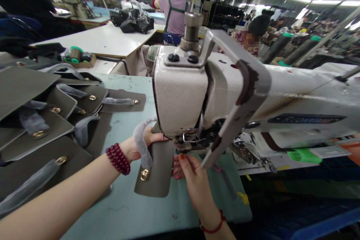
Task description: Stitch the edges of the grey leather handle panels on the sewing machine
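Observation:
A grey bag panel (161,172) with rounded corners lies beneath the head of a sewing machine (181,97). It carries a gold buckle (144,174) and a strap wrapped in whitish film (140,138), which loops over my left hand (146,140). That hand is closed on the panel's left side, its thumb lying across the top. At the right edge, close under the needle area, my right hand (191,174) pinches the panel with thumb and fingers. The needle and the panel's far end are hidden behind the machine head.
Similar grey panels (123,105) with wrapped straps are piled at the left of the green worktop (123,208). Thread spools (76,55) sit in a box behind. A metal guard bar (239,93) slants before the machine. A person (177,13) sits at the back.

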Demonstrator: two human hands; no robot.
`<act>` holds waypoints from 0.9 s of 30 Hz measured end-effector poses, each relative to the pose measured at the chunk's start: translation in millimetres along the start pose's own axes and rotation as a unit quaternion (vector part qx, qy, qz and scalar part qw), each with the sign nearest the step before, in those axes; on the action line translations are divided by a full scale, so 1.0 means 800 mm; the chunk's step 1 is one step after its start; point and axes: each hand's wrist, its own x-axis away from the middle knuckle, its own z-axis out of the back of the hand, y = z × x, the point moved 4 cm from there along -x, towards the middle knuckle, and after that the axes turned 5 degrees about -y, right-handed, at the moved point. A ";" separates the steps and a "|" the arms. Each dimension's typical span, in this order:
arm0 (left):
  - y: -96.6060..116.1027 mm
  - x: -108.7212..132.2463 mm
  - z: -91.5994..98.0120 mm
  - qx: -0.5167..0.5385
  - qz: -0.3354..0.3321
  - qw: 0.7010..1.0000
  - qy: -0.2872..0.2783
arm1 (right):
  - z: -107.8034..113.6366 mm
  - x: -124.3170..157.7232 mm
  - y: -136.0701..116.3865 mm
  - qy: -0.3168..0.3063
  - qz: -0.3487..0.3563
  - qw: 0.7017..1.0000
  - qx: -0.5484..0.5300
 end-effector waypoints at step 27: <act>-0.042 0.009 -0.009 0.167 0.044 0.982 -0.074 | -0.012 -0.016 -0.008 -0.013 0.026 0.998 0.056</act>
